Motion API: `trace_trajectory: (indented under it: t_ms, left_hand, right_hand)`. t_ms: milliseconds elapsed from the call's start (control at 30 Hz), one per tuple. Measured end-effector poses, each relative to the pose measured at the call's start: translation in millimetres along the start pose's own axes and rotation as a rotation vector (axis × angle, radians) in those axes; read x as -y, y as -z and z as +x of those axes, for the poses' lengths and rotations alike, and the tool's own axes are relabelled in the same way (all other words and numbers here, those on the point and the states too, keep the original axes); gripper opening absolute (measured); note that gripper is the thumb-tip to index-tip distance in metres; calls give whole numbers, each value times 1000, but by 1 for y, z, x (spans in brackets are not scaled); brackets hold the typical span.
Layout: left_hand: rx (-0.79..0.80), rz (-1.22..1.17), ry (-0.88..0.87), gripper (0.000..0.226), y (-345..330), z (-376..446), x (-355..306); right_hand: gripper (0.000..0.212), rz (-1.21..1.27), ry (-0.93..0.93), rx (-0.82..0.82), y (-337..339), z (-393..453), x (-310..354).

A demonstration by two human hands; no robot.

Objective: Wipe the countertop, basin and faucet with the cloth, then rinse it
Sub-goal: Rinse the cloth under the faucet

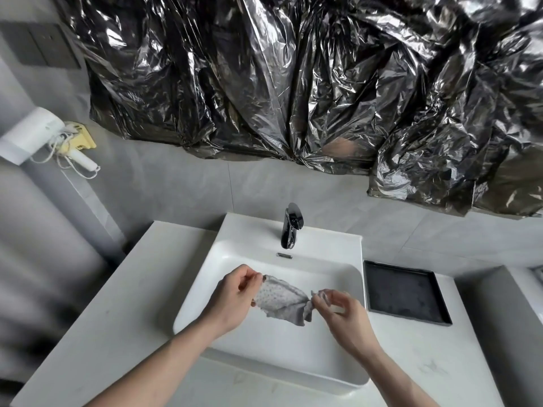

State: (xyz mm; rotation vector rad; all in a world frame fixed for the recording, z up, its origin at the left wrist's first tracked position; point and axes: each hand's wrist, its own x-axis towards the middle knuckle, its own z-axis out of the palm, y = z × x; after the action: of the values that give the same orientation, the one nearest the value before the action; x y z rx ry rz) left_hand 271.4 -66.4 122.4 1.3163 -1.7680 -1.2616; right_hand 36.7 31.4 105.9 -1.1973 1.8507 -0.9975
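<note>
A small grey dotted cloth [282,299] hangs stretched between both hands over the white basin [264,348]. My left hand [235,301] pinches its left corner. My right hand [340,312] pinches the bunched right end. The cloth sags in the middle, above the basin floor. A dark glossy faucet [291,227] stands at the back of the basin, with no water visible from it. The white countertop [117,304] runs on both sides of the basin.
A black square tray [405,292] lies on the counter right of the basin. Crumpled black plastic sheeting [293,83] covers the wall above. A white hair dryer [32,136] hangs on the left wall.
</note>
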Motion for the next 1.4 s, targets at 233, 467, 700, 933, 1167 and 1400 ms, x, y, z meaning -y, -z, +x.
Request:
trace_trajectory:
  t_ms: [233,467,700,933,1167,1400]
  left_hand:
    - [-131,122,299,50,18,27,14]
    - [158,197,120,51,-7,18,9]
    - [221,-64,59,29,-41,34,-2]
    - [61,-213,206,29,-21,55,6]
    - [55,-273,413,34,-12,78,17]
    - [79,-411,544,7,-23,105,28]
  right_hand:
    - [33,305,30,-32,12,10,23]
    - [26,215,143,91,2,39,49]
    - [27,87,176,104,1,75,54]
    - [24,43,-101,29,6,124,36]
    - [33,300,-316,170,-20,165,65]
    - [16,467,-418,58,-29,182,64]
